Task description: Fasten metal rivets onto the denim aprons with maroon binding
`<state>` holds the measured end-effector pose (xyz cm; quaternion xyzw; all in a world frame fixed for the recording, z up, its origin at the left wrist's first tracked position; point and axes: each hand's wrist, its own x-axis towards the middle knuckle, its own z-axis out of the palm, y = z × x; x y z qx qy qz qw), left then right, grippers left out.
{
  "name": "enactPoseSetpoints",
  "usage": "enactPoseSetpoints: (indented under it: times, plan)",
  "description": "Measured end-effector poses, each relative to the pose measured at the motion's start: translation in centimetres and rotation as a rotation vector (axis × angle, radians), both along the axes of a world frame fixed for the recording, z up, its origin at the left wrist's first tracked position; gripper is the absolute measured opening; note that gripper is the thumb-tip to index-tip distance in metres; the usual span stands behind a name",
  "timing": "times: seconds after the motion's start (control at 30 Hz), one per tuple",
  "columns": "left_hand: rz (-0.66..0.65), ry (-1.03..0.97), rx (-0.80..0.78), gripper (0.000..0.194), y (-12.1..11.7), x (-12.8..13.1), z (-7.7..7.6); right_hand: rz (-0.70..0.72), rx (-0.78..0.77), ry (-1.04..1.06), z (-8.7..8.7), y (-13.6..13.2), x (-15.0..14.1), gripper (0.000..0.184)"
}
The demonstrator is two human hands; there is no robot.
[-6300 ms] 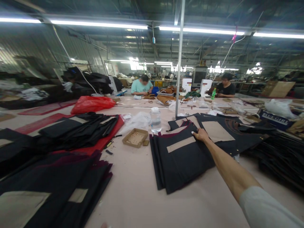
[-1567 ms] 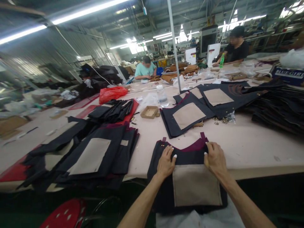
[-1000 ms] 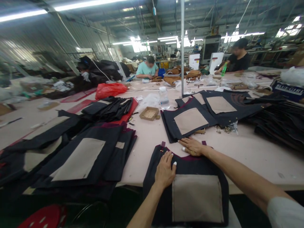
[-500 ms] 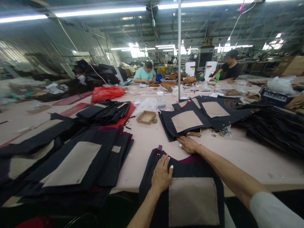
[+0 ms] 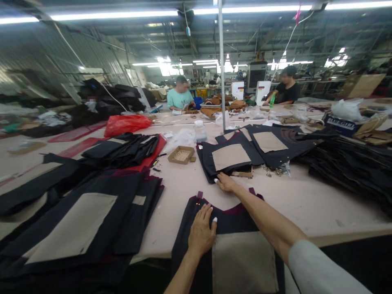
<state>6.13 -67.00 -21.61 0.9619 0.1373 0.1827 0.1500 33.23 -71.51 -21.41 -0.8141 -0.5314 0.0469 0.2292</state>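
Brace near, reach lightly.
Rest the left hand (image 5: 201, 232) flat, fingers slightly spread and gripping nothing, on the dark panel (image 5: 232, 225) at six o'clock; the right hand (image 5: 226, 182) appears to touch the twelve o'clock stack (image 5: 231, 157), its grip hard to tell.

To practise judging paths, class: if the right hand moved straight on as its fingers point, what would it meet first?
Probably the near edge of the dark, tan-patched panel ahead, which the right hand may already touch; depth there is unclear.
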Motion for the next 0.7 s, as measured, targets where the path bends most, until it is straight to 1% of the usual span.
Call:
enactPoseSetpoints:
  times: [0.03,0.1,0.17,0.2,0.23,0.27,0.33,0.37,0.4,0.43,0.5,0.53,0.6,0.7]
  plan:
    - [0.001,-0.002,-0.003,0.047,0.0,0.0,0.0,0.006,0.003,0.002,0.2,0.0,0.0,0.035]
    - [0.0,-0.007,-0.006,0.047,0.2,0.2,0.0,0.035,0.006,0.004,0.4,-0.9,0.0,0.034]
    - [-0.005,-0.009,-0.002,0.047,0.3,0.4,-0.1,0.047,0.024,0.002,0.6,-3.0,0.1,0.033]
    - [-0.009,-0.009,0.003,0.047,0.3,0.5,-0.1,0.012,0.05,-0.005,0.7,-4.4,0.4,0.033]
    - [-0.013,-0.008,0.01,0.047,0.4,0.6,-0.1,-0.066,0.088,-0.02,0.8,-5.9,0.8,0.034]
    - [-0.016,-0.008,0.016,0.047,0.4,0.7,-0.1,-0.188,0.13,-0.042,0.9,-7.4,1.4,0.036]
    - [-0.014,-0.013,0.024,0.047,0.5,0.8,-0.1,-0.486,0.174,-0.082,1.1,-10.1,2.9,0.041]
    - [-0.011,-0.017,0.026,0.047,0.5,0.8,-0.2,-0.603,0.155,-0.089,1.2,-11.2,3.8,0.044]
    - [-0.009,-0.023,0.027,0.048,0.5,0.8,-0.2,-0.676,0.112,-0.085,1.2,-12.1,4.8,0.044]
    - [-0.009,-0.027,0.028,0.048,0.5,0.8,-0.2,-0.703,0.061,-0.072,1.2,-12.6,5.6,0.041]
    - [-0.011,-0.03,0.038,0.047,0.5,0.8,-0.3,-0.679,-0.011,-0.051,1.2,-12.9,6.9,0.032]
    - [-0.011,-0.028,0.046,0.047,0.5,0.7,-0.3,-0.663,-0.022,-0.05,1.1,-12.6,7.3,0.027]
    - [-0.009,-0.02,0.066,0.046,0.5,0.8,-0.2,-0.656,-0.012,-0.058,1.0,-11.7,7.6,0.023]
    - [-0.009,-0.013,0.084,0.046,0.5,1.0,-0.1,-0.663,0.013,-0.07,0.8,-9.8,7.4,0.022]
